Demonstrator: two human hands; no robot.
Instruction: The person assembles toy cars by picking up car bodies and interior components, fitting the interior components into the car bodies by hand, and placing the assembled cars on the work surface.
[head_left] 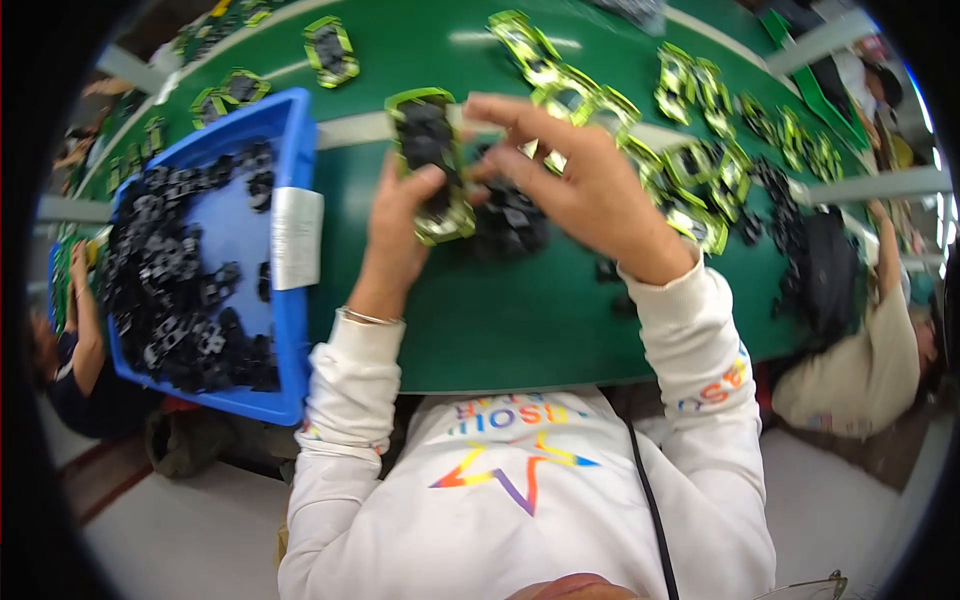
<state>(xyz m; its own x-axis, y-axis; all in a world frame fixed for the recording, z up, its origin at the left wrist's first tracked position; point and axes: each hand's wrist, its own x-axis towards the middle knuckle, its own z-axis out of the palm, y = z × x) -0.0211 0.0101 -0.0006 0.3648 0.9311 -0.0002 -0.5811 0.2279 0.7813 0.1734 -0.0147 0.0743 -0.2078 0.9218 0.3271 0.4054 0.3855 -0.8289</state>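
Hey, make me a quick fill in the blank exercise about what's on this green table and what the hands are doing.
1. The left hand holds a ____-rimmed frame.
2. The bin of black parts is ____ in colour.
3. The bin stands to the person's ____.
4. The right hand hovers above the ____ table.

Answers: green, blue, left, green

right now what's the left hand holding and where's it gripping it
The left hand holds a green-framed black part by its lower end, thumb across its face. The right hand touches its upper edge.
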